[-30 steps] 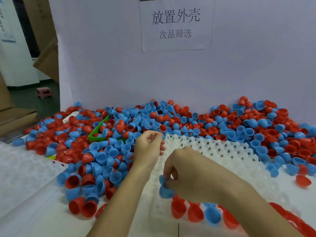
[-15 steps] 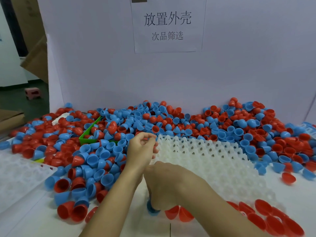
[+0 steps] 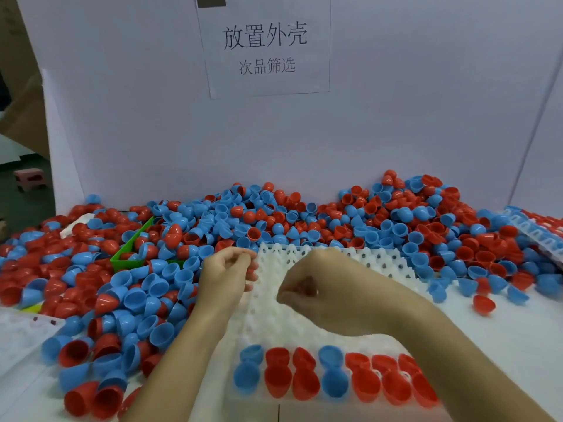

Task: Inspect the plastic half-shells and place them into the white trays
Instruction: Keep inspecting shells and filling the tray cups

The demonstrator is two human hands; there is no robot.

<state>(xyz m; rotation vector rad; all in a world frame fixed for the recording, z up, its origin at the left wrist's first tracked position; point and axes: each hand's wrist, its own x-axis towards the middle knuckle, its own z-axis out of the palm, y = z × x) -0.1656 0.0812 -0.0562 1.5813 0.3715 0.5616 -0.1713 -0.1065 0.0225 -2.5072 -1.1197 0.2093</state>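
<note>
Both hands hover over the tray (image 3: 304, 324): left hand (image 3: 227, 271) curled, grip empty; right hand (image 3: 316, 295) curled, contents unclear. Shells (image 3: 304, 376) line its near edge.

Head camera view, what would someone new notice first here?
A huge heap of red and blue shells runs across the table against the white backboard, under a paper sign. In front, two hands hover over a white tray. Its near row holds seated shells, mostly red with a couple of blue.
</note>
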